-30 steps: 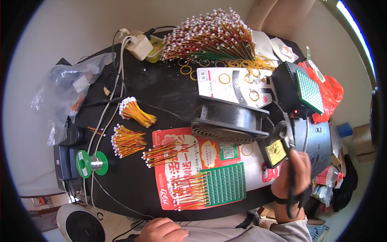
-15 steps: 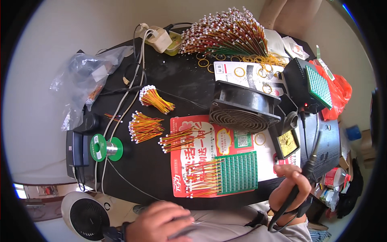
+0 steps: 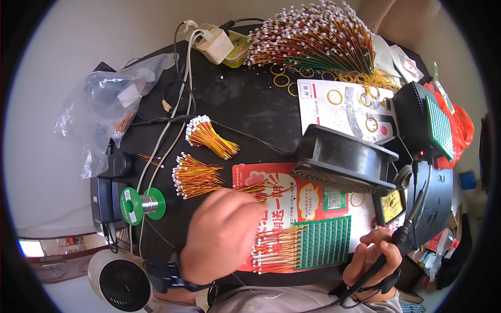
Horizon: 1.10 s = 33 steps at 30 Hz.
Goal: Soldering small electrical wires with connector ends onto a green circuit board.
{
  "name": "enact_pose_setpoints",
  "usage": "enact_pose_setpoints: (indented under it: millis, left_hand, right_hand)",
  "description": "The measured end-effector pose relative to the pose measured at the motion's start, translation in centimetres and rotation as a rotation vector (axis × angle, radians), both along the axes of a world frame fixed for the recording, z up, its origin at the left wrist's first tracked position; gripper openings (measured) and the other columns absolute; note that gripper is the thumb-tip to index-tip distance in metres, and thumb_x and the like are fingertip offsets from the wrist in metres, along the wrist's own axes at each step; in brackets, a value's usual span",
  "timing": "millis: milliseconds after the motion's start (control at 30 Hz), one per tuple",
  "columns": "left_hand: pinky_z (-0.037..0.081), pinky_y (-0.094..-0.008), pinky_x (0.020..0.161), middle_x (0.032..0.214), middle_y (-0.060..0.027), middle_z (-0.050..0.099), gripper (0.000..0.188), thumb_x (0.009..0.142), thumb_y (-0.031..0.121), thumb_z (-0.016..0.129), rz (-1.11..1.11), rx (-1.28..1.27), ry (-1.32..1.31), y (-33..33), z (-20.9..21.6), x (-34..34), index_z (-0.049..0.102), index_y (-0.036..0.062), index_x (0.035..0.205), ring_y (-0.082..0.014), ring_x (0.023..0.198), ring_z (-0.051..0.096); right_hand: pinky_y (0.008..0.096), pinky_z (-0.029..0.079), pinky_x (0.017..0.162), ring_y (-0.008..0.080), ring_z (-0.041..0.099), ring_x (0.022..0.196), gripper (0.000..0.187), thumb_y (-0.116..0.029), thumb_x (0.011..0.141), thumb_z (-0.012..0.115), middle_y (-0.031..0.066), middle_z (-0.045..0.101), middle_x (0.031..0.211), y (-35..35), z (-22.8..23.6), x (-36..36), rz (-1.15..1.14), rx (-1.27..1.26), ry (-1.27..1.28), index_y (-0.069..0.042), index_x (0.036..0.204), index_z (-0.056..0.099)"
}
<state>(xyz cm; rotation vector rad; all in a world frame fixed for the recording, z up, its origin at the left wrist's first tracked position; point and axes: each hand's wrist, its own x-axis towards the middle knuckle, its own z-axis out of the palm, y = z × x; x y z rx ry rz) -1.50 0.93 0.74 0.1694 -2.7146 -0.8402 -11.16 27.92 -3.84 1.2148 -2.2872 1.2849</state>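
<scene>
My left hand (image 3: pixel 222 232) is over the left part of a red printed sheet (image 3: pixel 282 175), by a row of loose red and yellow wires with white connectors (image 3: pixel 255 190). Its fingertips are hidden under the hand. My right hand (image 3: pixel 360 263) is closed around a soldering iron (image 3: pixel 402 235), whose metal end points up and away from me. Between the hands lies a green circuit board panel (image 3: pixel 326 242), with wires (image 3: pixel 276 248) lined up along its left edge. A thin strand, apparently solder, crosses my lap.
A green solder spool (image 3: pixel 131 206) stands at left, near two wire bundles (image 3: pixel 211 136) (image 3: pixel 195 177). A black fan (image 3: pixel 344 159) and a yellow sponge tray (image 3: pixel 392 206) sit at right. Farther back are a large wire-and-connector heap (image 3: pixel 313 39), rubber bands (image 3: pixel 282 80) and a power adapter (image 3: pixel 215 47).
My left hand has moved from my lap up over the sheet and wires. The right hand still holds the soldering iron. The whole view has shifted slightly.
</scene>
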Motion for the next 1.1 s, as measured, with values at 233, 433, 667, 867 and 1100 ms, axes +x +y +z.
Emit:
enact_pose_setpoints:
  millis: [233,433,667,867,1100]
  left_hand:
    - [0.051,-0.0397,0.071,0.091,-0.0107,0.068,0.026,0.072,-0.006,0.071,0.018,-0.045,0.051,0.5,-2.6,-2.0,0.071,0.0012,0.097,-0.0308,0.082,0.062]
    - [0.051,-0.0404,0.072,0.088,-0.0109,0.065,0.033,0.069,-0.008,0.068,0.010,-0.116,0.005,0.6,-3.2,-2.1,0.071,0.0014,0.100,-0.0309,0.081,0.061]
    - [0.050,-0.0366,0.074,0.087,-0.0123,0.060,0.031,0.076,-0.007,0.063,-0.026,-0.074,0.096,0.4,-1.9,-2.6,0.068,-0.0013,0.106,-0.0276,0.078,0.060]
    - [0.054,-0.0320,0.075,0.098,-0.0113,0.058,0.011,0.088,-0.007,0.054,0.100,0.873,0.028,0.9,1.9,-0.9,0.061,-0.0050,0.096,-0.0176,0.083,0.064]
    - [0.058,-0.0363,0.078,0.098,-0.0197,0.067,0.014,0.097,-0.003,0.052,0.248,1.417,-0.165,2.6,1.2,-0.7,0.057,-0.0074,0.110,-0.0241,0.085,0.071]
  right_hand:
    - [0.0361,0.041,0.068,0.0210,0.049,0.069,0.045,-0.002,0.090,0.051,0.0149,0.052,0.080,0.4,1.0,0.0,0.028,0.253,0.178,-0.008,0.131,0.033]
    - [0.0371,0.040,0.069,0.0207,0.049,0.071,0.047,-0.003,0.090,0.049,0.0146,0.052,0.080,-0.1,0.1,0.6,0.039,0.109,0.022,-0.008,0.134,0.032]
    - [0.0352,0.042,0.069,0.0212,0.052,0.072,0.052,-0.002,0.086,0.053,0.0149,0.054,0.083,0.9,-0.5,0.2,0.148,-0.041,-0.079,-0.009,0.134,0.032]
    - [0.0483,0.046,0.079,0.0296,0.059,0.079,0.060,-0.001,0.080,0.068,0.0237,0.059,0.095,-0.5,-1.4,0.2,-0.021,0.023,0.008,-0.002,0.132,0.037]
    - [0.0448,0.050,0.069,0.0338,0.061,0.079,0.063,0.001,0.078,0.071,0.0292,0.059,0.102,-1.5,-1.3,0.8,-0.009,0.127,0.002,0.000,0.131,0.037]
